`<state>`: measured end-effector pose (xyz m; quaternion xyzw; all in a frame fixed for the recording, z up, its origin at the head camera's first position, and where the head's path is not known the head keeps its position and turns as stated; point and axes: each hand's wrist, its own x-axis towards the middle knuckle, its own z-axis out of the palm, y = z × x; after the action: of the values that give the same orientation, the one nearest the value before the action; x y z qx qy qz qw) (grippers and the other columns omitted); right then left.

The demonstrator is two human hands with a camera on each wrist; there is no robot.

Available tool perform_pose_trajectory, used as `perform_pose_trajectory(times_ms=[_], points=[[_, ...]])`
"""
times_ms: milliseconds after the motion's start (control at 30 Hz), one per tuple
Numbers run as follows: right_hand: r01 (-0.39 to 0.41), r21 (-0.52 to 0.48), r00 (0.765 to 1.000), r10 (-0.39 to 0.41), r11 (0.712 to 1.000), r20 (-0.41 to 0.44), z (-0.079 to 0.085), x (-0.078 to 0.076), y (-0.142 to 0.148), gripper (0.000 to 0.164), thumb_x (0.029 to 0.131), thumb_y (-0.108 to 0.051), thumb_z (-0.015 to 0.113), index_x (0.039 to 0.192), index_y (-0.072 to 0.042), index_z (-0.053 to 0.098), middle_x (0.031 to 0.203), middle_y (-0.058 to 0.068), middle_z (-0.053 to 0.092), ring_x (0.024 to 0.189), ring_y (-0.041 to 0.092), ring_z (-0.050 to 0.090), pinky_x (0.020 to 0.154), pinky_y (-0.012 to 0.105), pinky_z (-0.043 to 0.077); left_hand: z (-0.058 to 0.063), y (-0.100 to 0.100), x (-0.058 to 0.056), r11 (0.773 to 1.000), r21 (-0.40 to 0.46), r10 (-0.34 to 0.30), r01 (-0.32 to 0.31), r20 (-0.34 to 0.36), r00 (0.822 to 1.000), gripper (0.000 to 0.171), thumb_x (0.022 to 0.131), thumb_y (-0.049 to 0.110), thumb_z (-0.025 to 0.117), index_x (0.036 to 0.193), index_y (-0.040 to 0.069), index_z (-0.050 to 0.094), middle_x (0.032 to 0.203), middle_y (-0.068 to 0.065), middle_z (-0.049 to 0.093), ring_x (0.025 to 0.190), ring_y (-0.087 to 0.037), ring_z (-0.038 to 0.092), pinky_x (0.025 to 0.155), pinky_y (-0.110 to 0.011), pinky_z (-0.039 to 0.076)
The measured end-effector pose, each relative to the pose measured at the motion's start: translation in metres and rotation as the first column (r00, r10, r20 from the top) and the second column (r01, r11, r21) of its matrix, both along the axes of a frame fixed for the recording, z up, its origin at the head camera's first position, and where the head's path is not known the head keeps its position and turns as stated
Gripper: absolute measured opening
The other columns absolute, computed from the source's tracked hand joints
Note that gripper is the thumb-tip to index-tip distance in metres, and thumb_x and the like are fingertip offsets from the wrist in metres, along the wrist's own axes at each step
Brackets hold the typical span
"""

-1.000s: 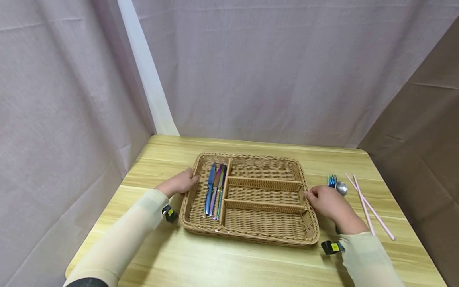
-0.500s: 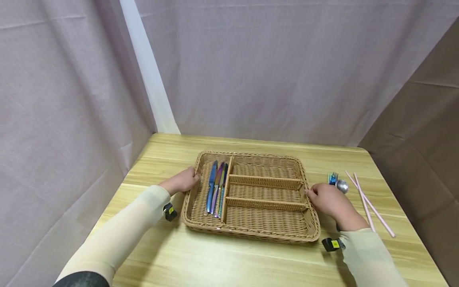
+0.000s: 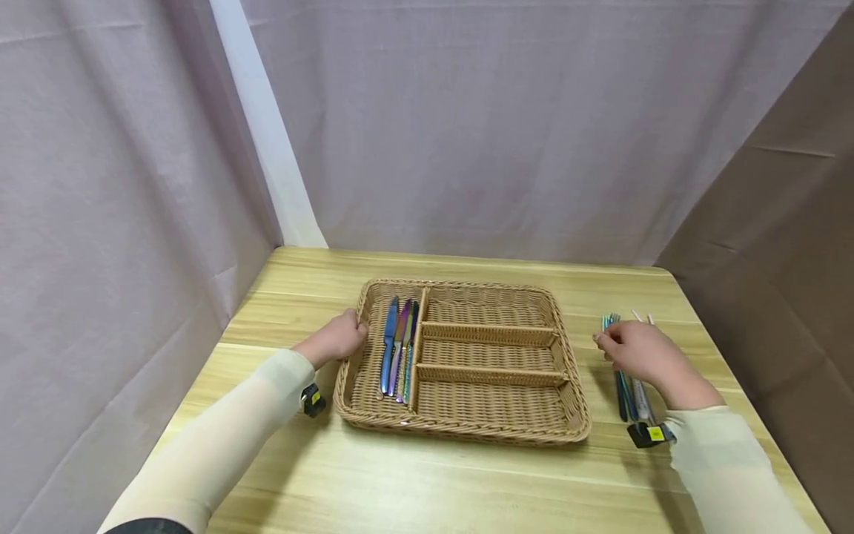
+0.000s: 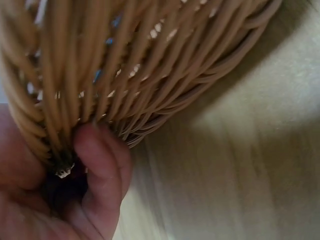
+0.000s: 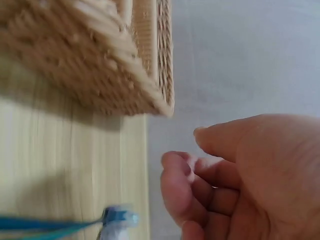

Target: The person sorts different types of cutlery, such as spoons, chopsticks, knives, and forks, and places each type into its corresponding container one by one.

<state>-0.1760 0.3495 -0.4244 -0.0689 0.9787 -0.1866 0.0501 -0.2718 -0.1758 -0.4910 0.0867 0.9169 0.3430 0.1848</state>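
Note:
A brown wicker basket with several compartments lies on the table, and a few metallic coloured knives rest in its left compartment. My left hand grips the basket's left side; in the left wrist view its fingers curl against the woven wall. To the right of the basket, my right hand hovers over the cutlery with loosely bent fingers and holds nothing. Beneath it lie several blue-green forks, partly covered by the hand. Only the pale tips of the chopsticks show clearly past the hand.
The wooden table bears the basket and the loose cutlery. Grey curtains hang behind and at the left, with a brown cloth at the right.
My right hand has let go of the basket's right side and moved right, over the forks, hiding the spoon. The left hand keeps its hold.

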Motion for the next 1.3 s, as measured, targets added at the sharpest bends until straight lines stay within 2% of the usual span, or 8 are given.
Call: perform_pose_trajectory(times_ms=[133,333,567,667,800,967,1133,1300], points=[[0.028,0.059,0.999,-0.026,0.998,-0.044,0.001,0.003,0.015,0.037,0.112,-0.024,0.059,0.076,-0.014,0.054,0.067,0.0,0.051,0.062,0.02,0.048,0.061,0.038,0.038,-0.005,-0.001,0.002,0.999,0.037,0.024,-0.023,-0.027,0.999,0.052,0.115,0.022,0.036,0.152,-0.015,0.034,0.13,-0.034,0.061,0.104,-0.036,0.071,0.079,-0.041,0.067],[0.062,0.118,0.996,-0.053,0.991,-0.074,-0.015,0.01,0.035,0.029,0.104,-0.016,0.063,0.076,-0.012,0.055,0.069,0.002,0.051,0.065,0.023,0.048,0.062,0.04,0.038,-0.012,-0.001,0.002,0.997,0.072,0.03,-0.026,-0.047,0.998,0.054,0.116,0.023,0.037,0.154,-0.014,0.034,0.138,-0.037,0.059,0.119,-0.044,0.068,0.089,-0.047,0.066],[0.079,0.107,0.996,-0.082,0.991,0.02,-0.047,0.004,0.04,0.033,0.105,-0.023,0.066,0.075,-0.016,0.054,0.067,-0.001,0.049,0.062,0.02,0.049,0.061,0.039,0.039,-0.013,-0.006,0.004,0.995,0.091,0.056,-0.052,-0.044,0.997,0.055,0.116,0.025,0.037,0.156,-0.012,0.033,0.144,-0.037,0.056,0.13,-0.046,0.063,0.102,-0.054,0.06],[0.101,0.113,0.994,-0.106,0.988,0.039,-0.053,0.004,0.042,0.037,0.105,-0.024,0.067,0.071,-0.017,0.053,0.065,-0.002,0.048,0.061,0.02,0.049,0.06,0.039,0.04,-0.012,-0.004,0.006,0.997,0.067,0.045,-0.041,-0.074,0.996,0.055,0.117,0.025,0.037,0.156,-0.014,0.033,0.144,-0.037,0.057,0.131,-0.045,0.063,0.107,-0.056,0.057],[0.104,0.144,0.991,-0.114,0.984,0.064,-0.054,0.004,0.044,0.042,0.105,-0.024,0.068,0.068,-0.018,0.05,0.063,-0.002,0.045,0.06,0.02,0.047,0.061,0.04,0.04,-0.011,-0.001,0.006,0.999,0.03,0.029,-0.026,-0.105,0.994,0.055,0.116,0.025,0.037,0.154,-0.015,0.035,0.137,-0.036,0.061,0.121,-0.042,0.068,0.099,-0.053,0.062],[0.102,0.159,0.989,-0.118,0.982,0.088,-0.053,0.004,0.046,0.038,0.105,-0.025,0.068,0.071,-0.016,0.055,0.067,0.001,0.053,0.062,0.022,0.054,0.063,0.045,0.047,-0.012,0.002,0.007,1.0,-0.001,0.029,-0.03,-0.14,0.99,0.054,0.117,0.025,0.038,0.153,-0.014,0.038,0.136,-0.036,0.063,0.118,-0.042,0.069,0.1,-0.055,0.061],[0.094,0.182,0.993,-0.105,0.979,0.052,-0.053,0.002,0.046,0.033,0.1,-0.019,0.067,0.069,-0.016,0.056,0.066,0.001,0.056,0.061,0.022,0.054,0.061,0.046,0.048,-0.014,0.0,0.005,0.999,0.013,0.038,-0.036,-0.126,0.991,0.058,0.117,0.028,0.037,0.159,-0.013,0.033,0.14,-0.035,0.061,0.115,-0.038,0.068,0.1,-0.053,0.061],[0.123,0.183,0.986,-0.141,0.975,0.087,-0.051,-0.004,0.043,0.028,0.094,-0.017,0.066,0.067,-0.015,0.057,0.065,0.002,0.059,0.061,0.024,0.057,0.059,0.048,0.05,-0.014,-0.002,0.007,0.999,0.032,0.045,-0.042,-0.103,0.994,0.06,0.117,0.028,0.037,0.162,-0.012,0.029,0.143,-0.036,0.059,0.121,-0.04,0.067,0.102,-0.054,0.06]])
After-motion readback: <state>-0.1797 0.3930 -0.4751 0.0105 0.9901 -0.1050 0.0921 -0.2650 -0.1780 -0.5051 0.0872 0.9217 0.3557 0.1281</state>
